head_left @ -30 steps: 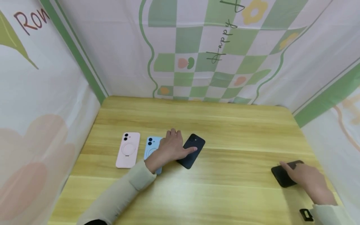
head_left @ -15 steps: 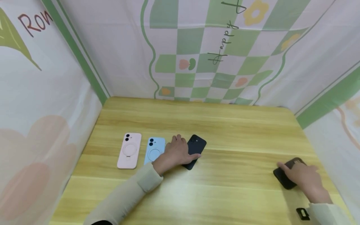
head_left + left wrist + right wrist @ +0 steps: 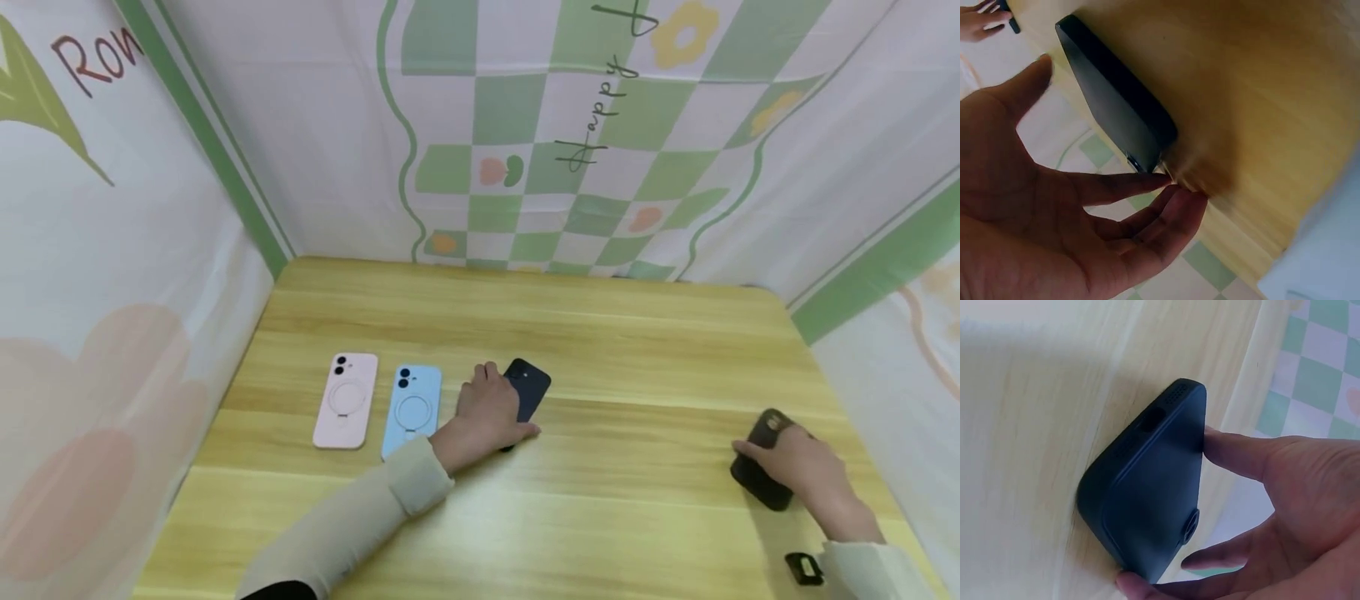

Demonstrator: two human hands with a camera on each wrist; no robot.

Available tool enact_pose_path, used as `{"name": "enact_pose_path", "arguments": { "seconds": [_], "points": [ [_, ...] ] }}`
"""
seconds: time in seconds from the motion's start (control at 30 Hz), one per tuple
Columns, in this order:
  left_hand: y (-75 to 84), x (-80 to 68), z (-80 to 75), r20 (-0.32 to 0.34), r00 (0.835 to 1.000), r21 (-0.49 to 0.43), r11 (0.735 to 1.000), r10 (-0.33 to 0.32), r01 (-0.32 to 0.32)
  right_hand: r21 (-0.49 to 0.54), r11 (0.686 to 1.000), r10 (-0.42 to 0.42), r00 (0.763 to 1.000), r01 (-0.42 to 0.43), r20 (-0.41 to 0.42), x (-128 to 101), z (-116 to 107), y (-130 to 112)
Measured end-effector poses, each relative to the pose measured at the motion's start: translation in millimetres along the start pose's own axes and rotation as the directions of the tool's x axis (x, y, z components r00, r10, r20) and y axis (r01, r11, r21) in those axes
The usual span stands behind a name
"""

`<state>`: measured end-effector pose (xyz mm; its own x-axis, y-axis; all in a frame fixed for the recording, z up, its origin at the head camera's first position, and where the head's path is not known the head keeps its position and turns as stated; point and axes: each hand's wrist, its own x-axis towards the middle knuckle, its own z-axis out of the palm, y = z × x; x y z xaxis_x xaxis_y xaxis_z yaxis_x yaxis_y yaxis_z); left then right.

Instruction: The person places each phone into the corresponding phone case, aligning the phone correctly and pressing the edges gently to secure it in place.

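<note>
My left hand [image 3: 487, 408] lies over a dark phone [image 3: 531, 387] near the middle of the table, covering its lower left part. In the left wrist view the thumb stands apart from this phone [image 3: 1110, 87], and the loosely bent fingertips are right by its camera end. At the right, my right hand [image 3: 810, 475] holds a black phone [image 3: 765, 458]. The right wrist view has the thumb on one long edge of that phone [image 3: 1154, 487] and a fingertip at the opposite edge. A round ring shows near its far end.
Left of my left hand lie a light blue phone [image 3: 414, 408] and a pink phone [image 3: 347, 400], backs up, on the wooden table [image 3: 600, 333]. Patterned cloth walls [image 3: 495, 108] enclose the table's back and sides. A small black buckle-like piece [image 3: 805, 569] is beside the right sleeve.
My left hand has moved right across the dark phone, uncovering the light blue one. The black phone under my right hand has turned, its camera end now pointing further away.
</note>
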<state>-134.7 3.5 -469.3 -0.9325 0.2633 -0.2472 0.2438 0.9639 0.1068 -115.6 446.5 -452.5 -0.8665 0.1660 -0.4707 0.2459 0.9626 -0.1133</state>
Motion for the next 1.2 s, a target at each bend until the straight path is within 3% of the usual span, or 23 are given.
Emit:
{"name": "enact_pose_path", "arguments": {
  "seconds": [0.2,0.37,0.6,0.93,1.2],
  "points": [
    [0.9,1.6,-1.2,-0.019,1.0,0.015,1.0,0.011,-0.011,0.055,0.998,-0.024,0.999,0.026,-0.047,1,-1,0],
    [-2.1,3.2,-4.7,-0.012,1.0,-0.056,0.998,0.018,-0.019,0.034,0.999,-0.031,0.998,0.033,-0.058,2,-2,-6],
    [-4.6,3.9,-5.1,0.024,0.999,-0.125,0.992,0.028,-0.025,-0.006,0.99,-0.141,0.979,0.142,-0.148,6,1,-8],
    [-7.4,4.6,-7.4,0.034,0.998,-0.147,0.988,0.047,-0.042,0.02,0.979,-0.2,0.969,0.205,-0.142,13,1,-8],
    [-9.6,6.0,-7.6,0.009,0.997,-0.21,0.975,0.074,-0.071,0.019,0.983,-0.181,0.975,0.185,-0.126,12,-4,-11]
  ]
}}
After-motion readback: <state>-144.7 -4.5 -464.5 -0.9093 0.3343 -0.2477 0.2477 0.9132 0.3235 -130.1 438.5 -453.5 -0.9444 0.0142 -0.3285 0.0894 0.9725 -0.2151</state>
